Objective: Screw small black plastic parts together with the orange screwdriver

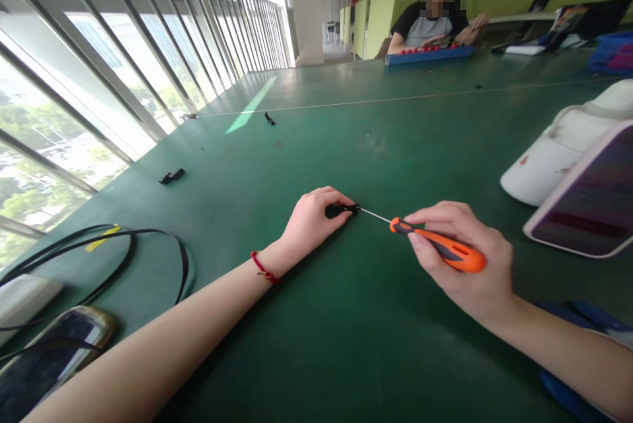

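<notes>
My left hand (312, 213) is closed in a pinch around a small black part (341, 209) above the green table (297, 344); much of the part is hidden by the fingers, so its kind is unclear. An orange and grey screwdriver (457, 254) lies in the grip of my right hand (475, 245), thumb and fingers around its handle. Its thin metal shaft points left, and the tip meets the black part at my left fingertips. I cannot tell whether it sits in a screw.
Small black pieces (172, 176) lie toward the railing (198, 8). Cables (182, 265) and a phone (64, 344) are at left. A white bottle (539, 166) and a tablet-like screen (588, 192) stand right. Across the table, a person (435, 28) sits behind a blue tray (430, 56).
</notes>
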